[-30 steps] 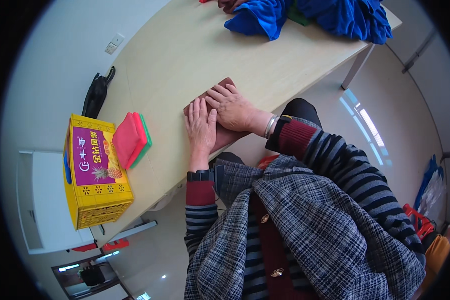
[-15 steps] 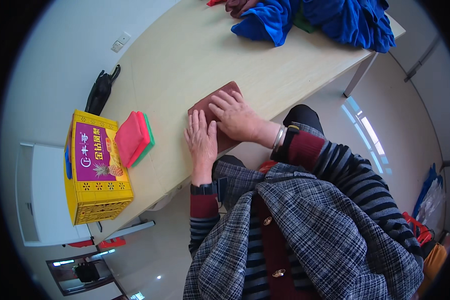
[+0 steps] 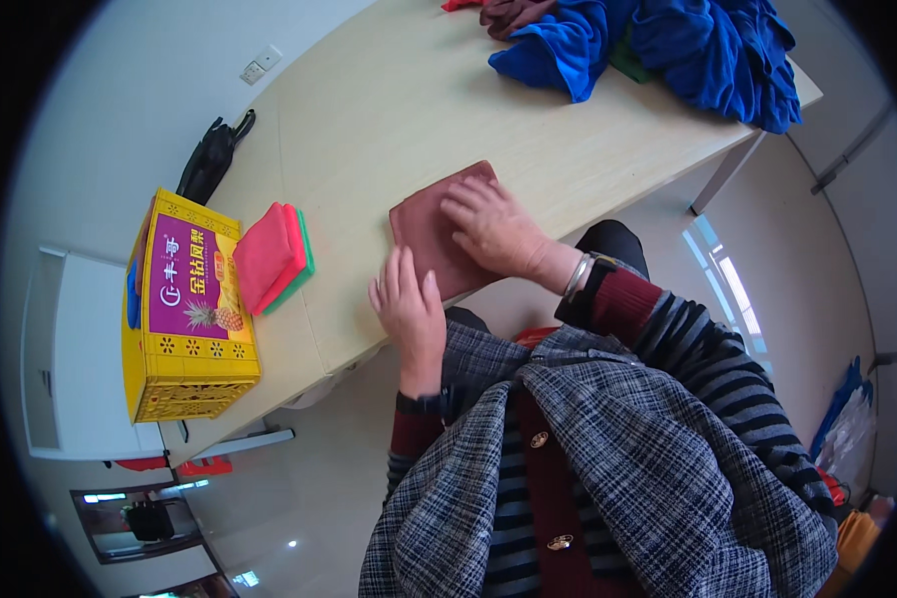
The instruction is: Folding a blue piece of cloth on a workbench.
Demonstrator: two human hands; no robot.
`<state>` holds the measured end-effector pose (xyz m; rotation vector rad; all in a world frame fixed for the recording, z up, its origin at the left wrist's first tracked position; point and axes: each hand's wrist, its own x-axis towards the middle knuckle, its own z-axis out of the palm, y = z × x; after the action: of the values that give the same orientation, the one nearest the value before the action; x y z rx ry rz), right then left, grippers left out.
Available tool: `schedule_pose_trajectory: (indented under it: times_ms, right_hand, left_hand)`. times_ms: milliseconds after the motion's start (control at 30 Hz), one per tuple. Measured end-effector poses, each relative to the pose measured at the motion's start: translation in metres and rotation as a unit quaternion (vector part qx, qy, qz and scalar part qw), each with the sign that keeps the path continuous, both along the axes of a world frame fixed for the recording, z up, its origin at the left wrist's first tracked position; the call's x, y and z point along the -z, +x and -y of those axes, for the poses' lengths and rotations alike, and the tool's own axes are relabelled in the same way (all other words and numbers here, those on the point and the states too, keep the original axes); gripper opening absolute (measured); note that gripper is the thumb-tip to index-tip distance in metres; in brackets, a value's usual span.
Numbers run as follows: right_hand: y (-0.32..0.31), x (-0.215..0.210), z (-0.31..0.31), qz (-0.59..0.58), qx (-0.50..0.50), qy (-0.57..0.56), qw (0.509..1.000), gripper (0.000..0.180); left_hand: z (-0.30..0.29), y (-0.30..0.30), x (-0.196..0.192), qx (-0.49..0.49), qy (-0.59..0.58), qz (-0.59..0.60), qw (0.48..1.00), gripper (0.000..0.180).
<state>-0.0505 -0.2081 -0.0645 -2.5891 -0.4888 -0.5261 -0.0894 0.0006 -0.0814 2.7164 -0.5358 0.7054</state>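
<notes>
At mid-frame on the desk, the folded brown cloth now lies flatter; right hand presses it, fingers spread, while left hand has slid off its edge, open.

Left hand now slid back off the brown folded cloth, down to the near edge of the table, fingers just beside the cloth's near-left corner. Before, lay flat on top of the cloth, tucked close under the other hand. Right hand now spread over the right half of the cloth, no longer lying over the left one. More of the cloth showing now, a flat brown square with its left side bare. Hands apart now, where before they touched
</notes>
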Motion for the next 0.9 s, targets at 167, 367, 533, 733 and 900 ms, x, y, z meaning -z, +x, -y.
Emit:
schedule_pose_trajectory:
  times_ms: [167, 367, 533, 733, 900]
  right_hand:
    - [0.039, 0.002, 0.022, -0.058, 0.064, 0.082, 0.993, 0.05]
    - [0.023, 0.021, -0.023, -0.042, 0.033, 0.056, 0.997, 0.054]
    - [-0.008, 0.015, -0.063, -0.059, -0.024, 0.056, 0.996, 0.057]
    - [-0.006, 0.023, -0.035, -0.03, -0.022, 0.123, 0.992, 0.053]
    - [-0.004, 0.036, -0.009, 0.01, -0.011, 0.068, 0.998, 0.046]
  left_hand:
    - [-0.01, -0.068, -0.003, -0.03, -0.204, -0.205, 0.957, 0.034]
    - [-0.025, -0.057, 0.041, 0.073, -0.659, -0.494, 0.563, 0.046]
    - [-0.036, -0.072, 0.033, 0.053, -0.793, -0.375, 0.477, 0.053]
    - [-0.082, -0.085, -0.021, 0.001, -0.833, -0.223, 0.506, 0.055]
    - [-0.138, -0.035, -0.103, -0.007, -0.836, -0.179, 0.518, 0.056]
